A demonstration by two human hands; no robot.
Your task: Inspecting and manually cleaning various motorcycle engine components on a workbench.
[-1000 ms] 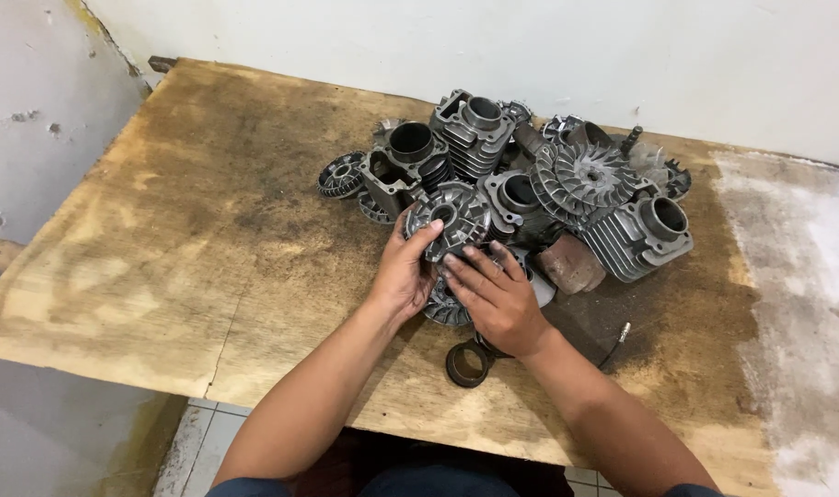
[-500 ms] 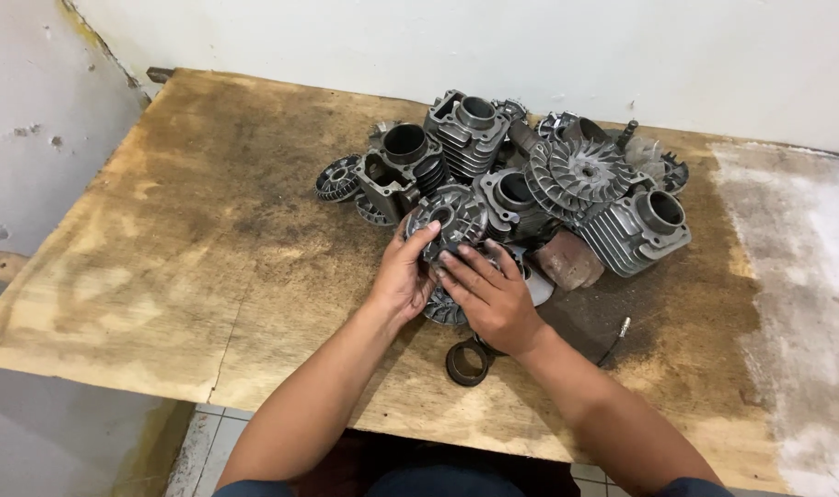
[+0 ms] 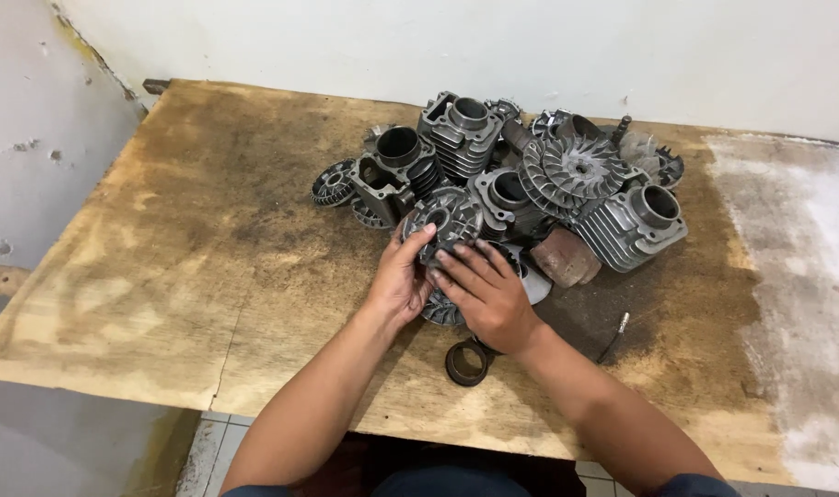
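Observation:
A heap of grey metal engine parts lies at the back middle of a stained plywood table (image 3: 162,248). Both of my hands rest on a round finned metal disc (image 3: 449,219) at the heap's near edge. My left hand (image 3: 403,276) cups its left side, thumb on the rim. My right hand (image 3: 482,293) lies flat over its lower right part, fingers spread. A second finned disc (image 3: 440,311) shows partly beneath my hands.
Finned cylinder blocks (image 3: 463,129) (image 3: 636,221), a fan-like pulley face (image 3: 571,170) and a small gear (image 3: 333,182) crowd the heap. A dark metal ring (image 3: 466,362) lies near the front edge, a thin bolt (image 3: 614,336) to its right. White wall behind.
Both hands stay on the finned disc, with only slight shifts of the fingers. The camera view has drifted a little.

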